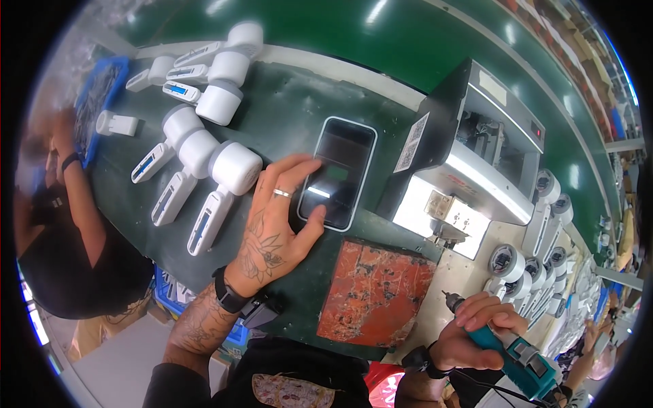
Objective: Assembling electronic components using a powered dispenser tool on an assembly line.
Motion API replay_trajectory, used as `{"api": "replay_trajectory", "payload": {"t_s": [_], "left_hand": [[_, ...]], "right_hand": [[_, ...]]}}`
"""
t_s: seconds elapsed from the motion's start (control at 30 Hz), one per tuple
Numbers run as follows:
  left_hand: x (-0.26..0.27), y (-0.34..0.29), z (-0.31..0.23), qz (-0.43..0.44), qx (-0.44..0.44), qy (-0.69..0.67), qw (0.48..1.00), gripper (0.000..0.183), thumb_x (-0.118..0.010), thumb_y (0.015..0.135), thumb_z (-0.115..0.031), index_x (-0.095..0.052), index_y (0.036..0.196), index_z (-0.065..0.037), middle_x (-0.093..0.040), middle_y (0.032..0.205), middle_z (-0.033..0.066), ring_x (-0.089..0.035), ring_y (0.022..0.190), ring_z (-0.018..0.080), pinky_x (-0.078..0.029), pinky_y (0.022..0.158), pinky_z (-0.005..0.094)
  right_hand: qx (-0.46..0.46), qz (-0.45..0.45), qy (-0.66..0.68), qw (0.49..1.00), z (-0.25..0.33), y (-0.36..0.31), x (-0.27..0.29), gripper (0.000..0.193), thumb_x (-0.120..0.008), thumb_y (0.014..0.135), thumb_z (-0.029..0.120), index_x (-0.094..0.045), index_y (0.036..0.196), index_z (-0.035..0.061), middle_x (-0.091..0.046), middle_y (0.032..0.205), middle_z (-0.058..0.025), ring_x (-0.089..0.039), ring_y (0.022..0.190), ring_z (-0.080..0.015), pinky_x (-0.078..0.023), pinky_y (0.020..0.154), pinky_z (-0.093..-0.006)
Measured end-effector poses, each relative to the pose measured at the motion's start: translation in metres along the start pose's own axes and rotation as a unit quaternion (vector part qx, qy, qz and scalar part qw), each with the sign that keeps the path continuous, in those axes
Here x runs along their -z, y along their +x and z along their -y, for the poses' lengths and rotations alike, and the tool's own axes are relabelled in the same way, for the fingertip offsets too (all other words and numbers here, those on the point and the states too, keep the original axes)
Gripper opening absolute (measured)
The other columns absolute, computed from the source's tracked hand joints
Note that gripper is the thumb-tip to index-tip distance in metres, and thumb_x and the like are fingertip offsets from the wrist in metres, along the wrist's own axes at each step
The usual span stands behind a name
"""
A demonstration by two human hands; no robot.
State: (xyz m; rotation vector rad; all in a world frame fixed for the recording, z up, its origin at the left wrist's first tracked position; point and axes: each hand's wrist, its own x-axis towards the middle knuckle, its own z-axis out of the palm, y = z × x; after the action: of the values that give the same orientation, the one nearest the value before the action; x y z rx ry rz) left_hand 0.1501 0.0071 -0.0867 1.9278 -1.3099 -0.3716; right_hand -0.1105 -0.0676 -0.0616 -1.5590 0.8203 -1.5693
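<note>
My left hand (pixel 272 234), with a ring and a dark wristband, reaches over the green bench. Its thumb and fingers are spread apart, their tips on the left part of a smartphone (pixel 343 163) lying face up in a light case. At the lower right, my right hand (pixel 476 330) is wrapped round a teal electric screwdriver (pixel 524 364); its bit points up and left. Just left of my left hand stand several white handheld devices (pixel 235 168) with round heads and slim handles. A reddish mottled block (pixel 377 294) lies between my hands.
A grey and black machine (pixel 469 149) stands at the right of the bench. More white devices (pixel 507 262), with open round ends, crowd the right side. A blue crate (pixel 112 81) is at the far left, beside another person's arm (pixel 81 204). Green floor stretches beyond.
</note>
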Motion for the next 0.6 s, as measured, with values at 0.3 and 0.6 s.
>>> {"api": "replay_trajectory", "payload": {"t_s": [0.3, 0.6], "left_hand": [[-0.0001, 0.0, -0.0015, 0.003, 0.006, -0.011, 1.0, 0.055, -0.067, 0.078, -0.003, -0.052, 0.131, -0.005, -0.049, 0.134, 0.0138, -0.055, 0.108, 0.0268, -0.045, 0.091, 0.0341], [0.0011, -0.0001, -0.0027, 0.011, 0.02, -0.039, 0.999, 0.055, -0.067, 0.079, -0.004, -0.051, 0.131, -0.007, -0.049, 0.131, 0.0154, -0.051, 0.115, 0.0363, -0.041, 0.099, 0.0412]], "right_hand": [[0.001, -0.008, -0.009, 1.0, -0.0005, -0.001, -0.001, 0.065, -0.049, 0.086, 0.074, -0.047, 0.095, 0.0098, -0.041, 0.062, 0.0007, -0.04, 0.048, -0.0082, -0.034, 0.044, -0.0216], [0.006, 0.002, -0.003, 1.0, -0.0016, -0.0009, -0.0009, 0.065, -0.048, 0.085, 0.074, -0.046, 0.095, 0.0101, -0.041, 0.062, 0.0012, -0.041, 0.048, -0.0081, -0.035, 0.044, -0.0215]]}}
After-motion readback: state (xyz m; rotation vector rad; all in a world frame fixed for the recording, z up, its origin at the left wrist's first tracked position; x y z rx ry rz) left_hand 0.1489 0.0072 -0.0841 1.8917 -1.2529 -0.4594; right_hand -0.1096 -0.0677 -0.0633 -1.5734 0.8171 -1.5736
